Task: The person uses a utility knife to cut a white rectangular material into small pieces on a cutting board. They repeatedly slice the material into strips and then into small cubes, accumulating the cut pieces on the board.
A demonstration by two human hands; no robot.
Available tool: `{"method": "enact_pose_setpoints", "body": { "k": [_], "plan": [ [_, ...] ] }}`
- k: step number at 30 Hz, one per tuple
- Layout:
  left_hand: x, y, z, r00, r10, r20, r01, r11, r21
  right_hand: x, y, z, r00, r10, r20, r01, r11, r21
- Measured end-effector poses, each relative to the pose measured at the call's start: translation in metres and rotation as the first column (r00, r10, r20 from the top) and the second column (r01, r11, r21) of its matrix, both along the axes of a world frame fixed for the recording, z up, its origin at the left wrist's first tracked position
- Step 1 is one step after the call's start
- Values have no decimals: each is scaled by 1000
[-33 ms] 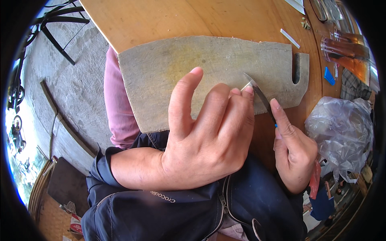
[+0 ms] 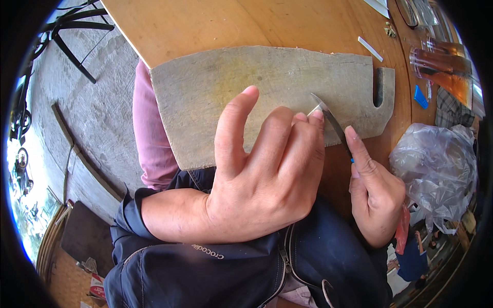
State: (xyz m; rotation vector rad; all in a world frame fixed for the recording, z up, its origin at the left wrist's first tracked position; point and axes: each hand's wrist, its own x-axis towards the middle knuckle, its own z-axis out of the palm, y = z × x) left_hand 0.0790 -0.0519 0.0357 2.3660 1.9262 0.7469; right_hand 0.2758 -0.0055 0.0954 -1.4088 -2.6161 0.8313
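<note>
My left hand (image 2: 269, 179) is over the grey, worn cutting board (image 2: 190, 102), thumb and fingertips pinched and one finger lifted and curved. A thin pale piece (image 2: 311, 111) shows at those fingertips, too small to name. My right hand (image 2: 377, 192) grips a small knife (image 2: 336, 127) with a curved blade, its forefinger stretched along the blade's back. Most of the handle is hidden in the palm, apart from a bit of blue. The blade's tip lies right beside the left fingertips, above the board.
The board rests on a wooden table (image 2: 231, 23) and reaches over my lap. To the right are a clear plastic bag (image 2: 434, 172), glasses of brown drink (image 2: 441, 69), a blue plastic piece (image 2: 420, 97) and a white strip (image 2: 370, 49). A black-legged stand (image 2: 72, 23) is at far left.
</note>
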Motion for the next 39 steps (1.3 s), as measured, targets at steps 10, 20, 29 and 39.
{"method": "enact_pose_setpoints", "body": {
  "k": [10, 20, 29, 39],
  "plan": [
    [5, 1, 3, 999, 26, 30, -26, 1000, 3, -9, -5, 3, 997, 47, 61, -49, 998, 27],
    [3, -4, -1, 999, 30, -9, -31, 999, -21, 3, 0, -5, 999, 34, -7, -34, 997, 66],
    [3, -4, 1, 999, 34, 13, -34, 999, -17, -1, 0, -3, 999, 32, -43, -30, 999, 36],
    [0, -3, -3, 1000, 9, -5, -9, 999, 33, -1, 0, 0, 1000, 9, -28, -10, 999, -41]
  ]
}}
